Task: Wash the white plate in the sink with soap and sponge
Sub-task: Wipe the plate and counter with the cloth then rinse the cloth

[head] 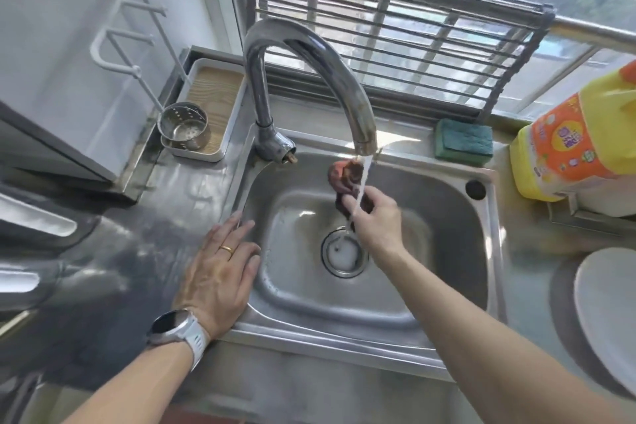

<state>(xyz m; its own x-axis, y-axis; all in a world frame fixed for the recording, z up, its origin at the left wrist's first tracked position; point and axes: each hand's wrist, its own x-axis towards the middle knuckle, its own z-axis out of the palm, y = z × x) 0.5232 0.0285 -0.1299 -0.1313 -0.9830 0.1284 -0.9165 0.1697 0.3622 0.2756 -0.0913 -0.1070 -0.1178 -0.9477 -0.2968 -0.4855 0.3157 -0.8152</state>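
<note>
Early stage, by the look of it. A dark reddish-brown scrubbing sponge is pinched in the right hand under water from the curved chrome tap. The left hand is laid flat and empty on the steel sink's rim. The round white plate is seen unwashed on the counter right of the sink; the yellow soap bottle stands untouched.

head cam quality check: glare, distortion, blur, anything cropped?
Head view: strong fisheye, the window rack bars and counter edges bow; daylight from the window throws bright glare patches on the sink steel and the left counter; the right hand holding a dark cloth under the faucet stream looks slightly soft; white plate and yellow soap bottle are cropped at the right edge.
</note>
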